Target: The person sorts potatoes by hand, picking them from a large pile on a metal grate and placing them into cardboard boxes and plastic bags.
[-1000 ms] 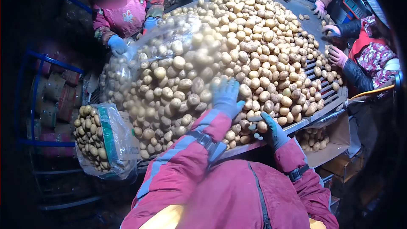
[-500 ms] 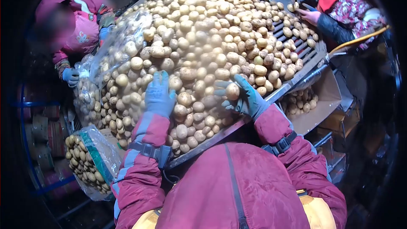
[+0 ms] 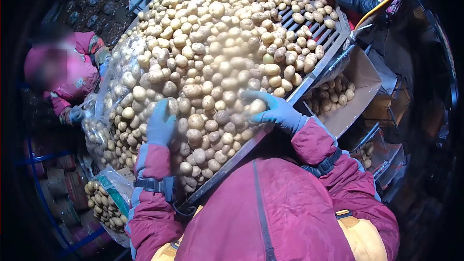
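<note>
A large heap of potatoes covers the slatted sorting table before me. My right hand, in a blue glove, curls its fingers and thumb around one potato at the near edge of the heap. On the left side, my left hand, gloved too, rests against the heap with its thumb apart from the fingers. Potatoes lie right at its fingertips; no firm grip on any of them shows. A hazy smear blurs the middle of the heap.
Clear plastic sheeting lies along the heap's left side, by a co-worker in pink. Another co-worker's sleeve is at upper right. A cardboard box of potatoes stands below the right edge, and a plastic-lined one lower left.
My view has shifted, so the heap sits further left and lower right boxes show more. My left hand has moved left over the potatoes; my right hand has turned, still with a potato.
</note>
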### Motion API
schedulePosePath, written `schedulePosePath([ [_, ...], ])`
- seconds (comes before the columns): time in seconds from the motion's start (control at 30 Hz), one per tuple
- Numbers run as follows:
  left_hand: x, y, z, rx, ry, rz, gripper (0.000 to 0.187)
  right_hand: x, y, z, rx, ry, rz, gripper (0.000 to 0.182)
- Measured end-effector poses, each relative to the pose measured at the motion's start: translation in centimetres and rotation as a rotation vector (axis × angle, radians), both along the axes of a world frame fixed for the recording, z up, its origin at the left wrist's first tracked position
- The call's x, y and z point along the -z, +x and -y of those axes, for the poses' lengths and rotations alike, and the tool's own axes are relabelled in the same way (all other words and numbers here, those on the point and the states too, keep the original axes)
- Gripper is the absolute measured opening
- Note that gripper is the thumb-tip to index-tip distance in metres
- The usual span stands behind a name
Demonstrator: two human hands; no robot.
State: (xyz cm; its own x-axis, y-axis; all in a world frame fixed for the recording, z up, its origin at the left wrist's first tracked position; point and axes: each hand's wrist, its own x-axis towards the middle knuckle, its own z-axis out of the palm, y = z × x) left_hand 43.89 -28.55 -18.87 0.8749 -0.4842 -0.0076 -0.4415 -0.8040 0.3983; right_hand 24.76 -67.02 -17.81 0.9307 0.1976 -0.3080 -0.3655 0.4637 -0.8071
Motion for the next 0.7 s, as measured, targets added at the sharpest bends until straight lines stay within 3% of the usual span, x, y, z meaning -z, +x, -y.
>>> schedulePosePath([
  [0.1,-2.9,-0.9,3.8,0.009,0.259,0.043,0.069,-0.1,-1.2,1.4,0.106,-0.259,0.026,0.068],
  [0.17,-1.5,-0.4,4.2,-0.027,0.393,0.111,0.075,2.0,-3.1,4.2,0.284,-0.465,0.048,0.065],
  [0.2,-0.7,-0.2,4.0,-0.023,0.382,0.136,0.074,1.5,-4.2,5.8,0.342,-0.42,0.008,0.062],
  [0.33,0.1,-0.7,3.0,0.06,0.151,0.237,0.068,5.3,-9.2,15.5,0.493,-0.914,0.148,0.065],
  [0.43,-0.1,-1.9,4.0,0.06,-0.066,-0.015,0.067,5.7,-9.6,18.6,0.679,-0.764,-0.029,0.049],
  [0.5,0.5,-3.3,5.2,0.021,-0.123,-0.068,0.069,4.6,-7.7,16.5,0.619,-0.47,0.003,0.041],
  [0.6,1.1,-3.2,5.5,-0.028,-0.197,-0.151,0.07,1.7,-2.8,7.8,0.511,-0.336,-0.091,0.033],
  [0.7,0.6,-2.9,5.6,-0.152,-0.39,-0.3,0.063,3.3,1.1,2.2,0.325,-0.197,-0.149,0.034],
])
